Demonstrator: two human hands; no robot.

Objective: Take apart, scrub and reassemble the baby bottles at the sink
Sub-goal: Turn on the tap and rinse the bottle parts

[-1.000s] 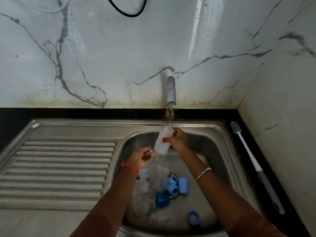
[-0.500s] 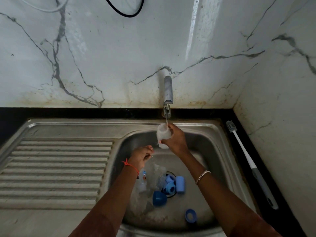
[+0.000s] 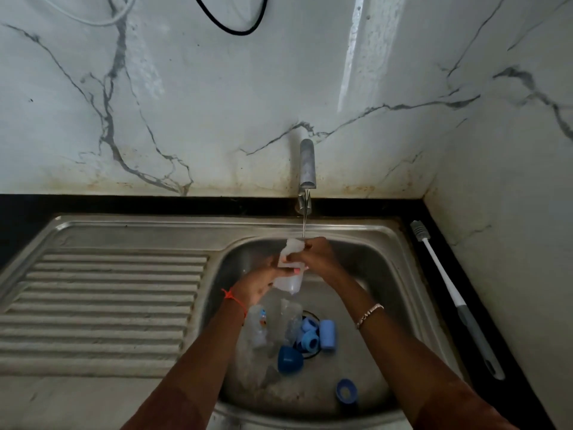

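A clear baby bottle [image 3: 289, 279] hangs tilted under the running tap [image 3: 307, 164], over the sink bowl [image 3: 356, 252]. My right hand [image 3: 316, 259] grips its upper part, fingers curled round it. My left hand [image 3: 259, 282] holds the lower part from the left. Below them, more clear bottles [image 3: 259, 327] lie in the bowl beside several blue rings and caps [image 3: 311, 338]. A dark blue cap [image 3: 290, 360] lies in front of them, and another blue ring [image 3: 346, 391] sits nearer the front right.
A long bottle brush [image 3: 452, 293] with a white and grey handle lies on the black counter right of the sink. A ribbed steel drainboard [image 3: 102, 308] fills the left. Marble walls stand behind and at the right.
The bottle has come down a little from the spout and now tilts. My left hand has risen from below and taken hold of its lower part.
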